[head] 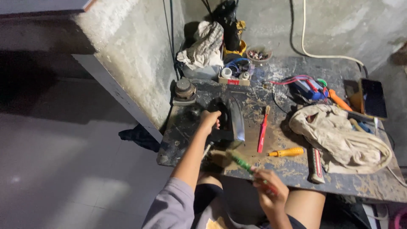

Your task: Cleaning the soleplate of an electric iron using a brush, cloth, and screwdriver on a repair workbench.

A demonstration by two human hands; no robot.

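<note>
My left hand point(209, 120) grips the handle of a black clothes iron point(231, 118) that stands tipped on its side on the worn workbench point(296, 169), its metal soleplate facing right. My right hand point(268, 187) holds a green-handled brush point(237, 160) near the bench's front edge. The blurred bristle end points toward the iron's lower end. Whether the bristles touch the iron is unclear.
A red toothbrush point(263, 129), a yellow-handled screwdriver point(288, 152) and a coiled cloth-covered cord point(343, 140) lie right of the iron. Rags point(203, 46), a small box point(233, 76), a blue device with red wires point(309, 87) and a dark tablet point(373, 98) crowd the back. A concrete wall rises at left.
</note>
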